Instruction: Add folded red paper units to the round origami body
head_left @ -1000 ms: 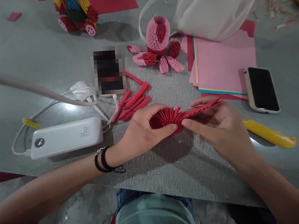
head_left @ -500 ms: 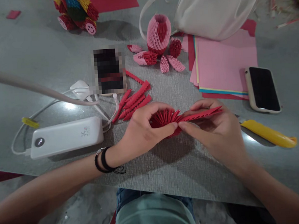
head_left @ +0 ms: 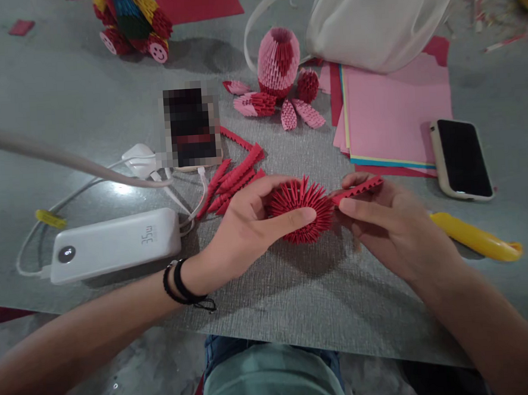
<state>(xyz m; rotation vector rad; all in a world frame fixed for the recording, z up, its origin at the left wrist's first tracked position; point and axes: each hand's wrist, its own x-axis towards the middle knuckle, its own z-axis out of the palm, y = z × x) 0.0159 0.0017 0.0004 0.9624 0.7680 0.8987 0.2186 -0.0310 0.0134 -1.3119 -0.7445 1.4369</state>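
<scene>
A round, spiky piece of red folded paper is gripped in my left hand, the thumb lying across its top and the fingers behind it. My right hand pinches a strip of nested red paper pieces between thumb and fingers. The strip's left end is close to the round piece's right edge; whether they touch I cannot tell. More red paper strips lie in a loose pile just beyond my left hand.
A white power bank with cables sits left, near a pixelated phone. Pink paper models stand farther back beside a white bag. At right are stacked coloured papers, a phone and a yellow cutter.
My right hand has drawn back slightly right with the strip, away from the round piece. The round piece has tilted, so its spiky top shows more fully.
</scene>
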